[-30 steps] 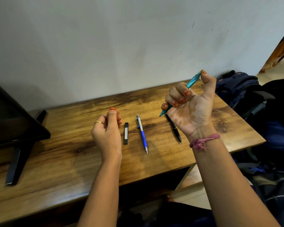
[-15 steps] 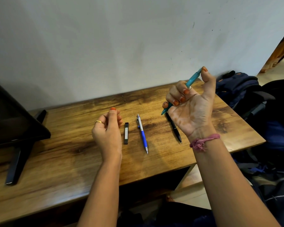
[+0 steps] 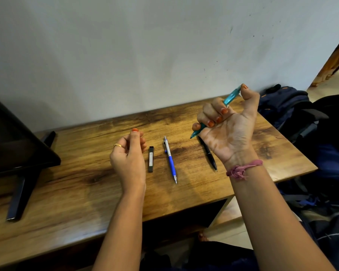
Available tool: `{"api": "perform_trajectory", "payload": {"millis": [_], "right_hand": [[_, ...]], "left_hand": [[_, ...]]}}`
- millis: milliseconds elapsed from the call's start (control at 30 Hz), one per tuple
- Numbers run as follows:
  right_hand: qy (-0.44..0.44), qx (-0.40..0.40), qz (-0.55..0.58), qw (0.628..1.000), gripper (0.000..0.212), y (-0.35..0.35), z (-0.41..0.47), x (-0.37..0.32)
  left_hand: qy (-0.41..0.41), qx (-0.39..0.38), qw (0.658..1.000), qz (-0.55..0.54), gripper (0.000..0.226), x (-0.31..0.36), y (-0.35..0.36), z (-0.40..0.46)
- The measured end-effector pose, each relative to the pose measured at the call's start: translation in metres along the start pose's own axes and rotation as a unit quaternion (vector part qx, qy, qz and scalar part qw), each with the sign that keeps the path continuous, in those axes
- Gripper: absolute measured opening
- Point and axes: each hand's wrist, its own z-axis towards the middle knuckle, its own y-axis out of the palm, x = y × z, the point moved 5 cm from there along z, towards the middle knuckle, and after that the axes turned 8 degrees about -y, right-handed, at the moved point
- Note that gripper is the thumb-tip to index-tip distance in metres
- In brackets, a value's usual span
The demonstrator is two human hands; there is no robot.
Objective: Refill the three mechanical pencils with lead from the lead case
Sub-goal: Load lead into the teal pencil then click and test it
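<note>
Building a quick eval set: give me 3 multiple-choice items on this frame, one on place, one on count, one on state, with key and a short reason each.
1. Where does the lead case lie?
A. between the left hand and the blue pencil
B. right of the black pencil
C. on the backpack

2. How many pencils lie on the table?
A. one
B. two
C. three

3. What is the right hand doing?
A. resting flat on the table
B. gripping the teal pencil, thumb on its top end
C. holding the lead case

Key: 1 A, the case sits just right of the left hand and left of the blue pencil. 2 B, only the blue pencil and the black pencil lie on the wood. 3 B, the right hand has its fingers curled round the teal pencil, raised off the table.
</note>
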Motion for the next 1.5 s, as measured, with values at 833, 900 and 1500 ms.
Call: {"api": "perform_trajectory", "payload": {"millis": [833,900,1500], "right_hand": [[0.024,-0.009,0.05,0.998,0.058,-0.0044,0.0026,-0.0039],[0.027,-0.011,0.05,0.998,0.058,-0.0032,0.0021,-0.0038],[0.032,0.046,0.055,0.997,0.059,-0.0097,0.0025,-0.0097]], "left_hand": [[-0.001,0.001,1.0,0.009,0.017,-0.001,-0.0005,-0.0005],[-0.001,0.001,1.0,0.01,0.017,-0.001,-0.0006,-0.0006],[0.002,0.003,1.0,0.011,0.019,0.001,-0.0006,-0.0019]]}}
